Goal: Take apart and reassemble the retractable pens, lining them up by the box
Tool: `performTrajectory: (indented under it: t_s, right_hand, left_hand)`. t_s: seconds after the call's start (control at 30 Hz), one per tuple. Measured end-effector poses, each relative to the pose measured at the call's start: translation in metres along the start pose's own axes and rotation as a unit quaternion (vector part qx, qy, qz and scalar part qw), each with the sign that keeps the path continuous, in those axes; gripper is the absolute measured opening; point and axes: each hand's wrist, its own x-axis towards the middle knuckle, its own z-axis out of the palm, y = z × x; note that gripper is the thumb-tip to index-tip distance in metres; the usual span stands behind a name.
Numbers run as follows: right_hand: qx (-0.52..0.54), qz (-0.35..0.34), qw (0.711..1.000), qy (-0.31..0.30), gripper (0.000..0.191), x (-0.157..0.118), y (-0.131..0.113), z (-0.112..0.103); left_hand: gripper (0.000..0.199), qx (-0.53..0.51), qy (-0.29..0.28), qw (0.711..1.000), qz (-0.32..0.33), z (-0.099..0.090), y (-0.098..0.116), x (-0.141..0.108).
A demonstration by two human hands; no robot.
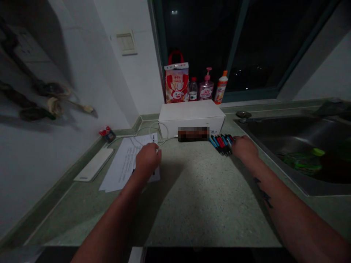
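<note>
Several blue, red and black pens lie side by side on the green speckled counter, just right of a dark, pixelated object. My right hand is closed at the right end of the pens; its fingertips touch the row, and what they grip is too small to make out. Over the right part of the printed paper sheets, my left hand is closed with the fingers curled. Anything inside it is hidden.
A white box stands at the back, before a red bag and several bottles. At left lie a white flat device, a cable and a small red package. A sink is at right.
</note>
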Motion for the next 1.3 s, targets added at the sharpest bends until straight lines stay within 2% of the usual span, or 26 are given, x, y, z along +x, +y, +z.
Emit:
performTrajectory:
  t_s: [0.1, 0.17, 0.23, 0.33, 0.43, 0.53, 0.63, 0.7, 0.73, 0.77, 0.87, 1.0, 1.13, 1.23, 1.3]
  right_hand:
    - [-0.023, 0.016, 0.999, 0.026, 0.041, -0.004, -0.008, -0.007]
    - [-0.018, -0.003, 0.998, 0.058, 0.041, -0.009, -0.016, -0.013]
    - [0.006, -0.03, 0.995, 0.09, 0.04, -0.014, -0.025, -0.016]
    - [0.07, -0.083, 0.987, 0.114, 0.037, -0.022, -0.04, -0.016]
    - [0.142, -0.163, 0.971, 0.103, 0.034, -0.033, -0.058, -0.012]
    - [0.195, -0.271, 0.942, 0.042, 0.031, -0.049, -0.079, -0.008]
    - [0.219, -0.368, 0.903, -0.01, 0.033, -0.067, -0.099, -0.005]
    - [0.228, -0.414, 0.88, -0.042, 0.039, -0.076, -0.107, -0.004]
    - [0.224, -0.422, 0.876, -0.057, 0.038, -0.078, -0.109, -0.003]
    - [0.218, -0.423, 0.876, -0.071, 0.035, -0.079, -0.11, -0.002]
    - [0.209, -0.394, 0.889, -0.103, 0.022, -0.074, -0.106, 0.001]
    - [0.274, -0.335, 0.888, -0.152, 0.015, -0.06, -0.093, 0.007]
    - [0.404, -0.27, 0.844, -0.225, 0.02, -0.054, -0.089, 0.011]
    - [0.49, -0.202, 0.806, -0.265, 0.031, -0.054, -0.09, 0.011]
    - [0.518, -0.165, 0.791, -0.28, 0.038, -0.053, -0.09, 0.01]
  left_hand:
    - [0.04, 0.113, -0.065, 0.987, -0.095, -0.014, -0.031, 0.006]
    - [0.045, 0.132, -0.12, 0.974, -0.138, -0.018, -0.048, 0.01]
    - [0.04, 0.128, -0.178, 0.963, -0.155, -0.018, -0.06, 0.013]
    - [0.032, 0.127, -0.203, 0.96, -0.147, -0.013, -0.061, 0.016]
    - [0.029, 0.125, -0.187, 0.967, -0.119, -0.006, -0.044, 0.013]
    - [0.031, 0.1, -0.153, 0.981, -0.069, 0.001, -0.011, 0.002]
    - [0.028, 0.02, -0.082, 0.996, 0.038, 0.01, 0.027, -0.016]
    - [0.026, -0.075, -0.057, 0.988, 0.122, 0.017, 0.047, -0.028]
    - [0.025, -0.12, -0.063, 0.978, 0.16, 0.02, 0.053, -0.033]
    - [0.025, -0.164, -0.069, 0.966, 0.189, 0.023, 0.058, -0.037]
    - [0.022, -0.261, -0.062, 0.945, 0.186, 0.032, 0.06, -0.041]
    - [0.02, -0.283, -0.058, 0.943, 0.164, 0.037, 0.052, -0.035]
    - [0.022, -0.293, -0.038, 0.941, 0.165, 0.038, 0.05, -0.029]
    - [0.023, -0.318, -0.027, 0.932, 0.169, 0.04, 0.051, -0.028]
    - [0.022, -0.335, -0.024, 0.928, 0.158, 0.041, 0.051, -0.029]
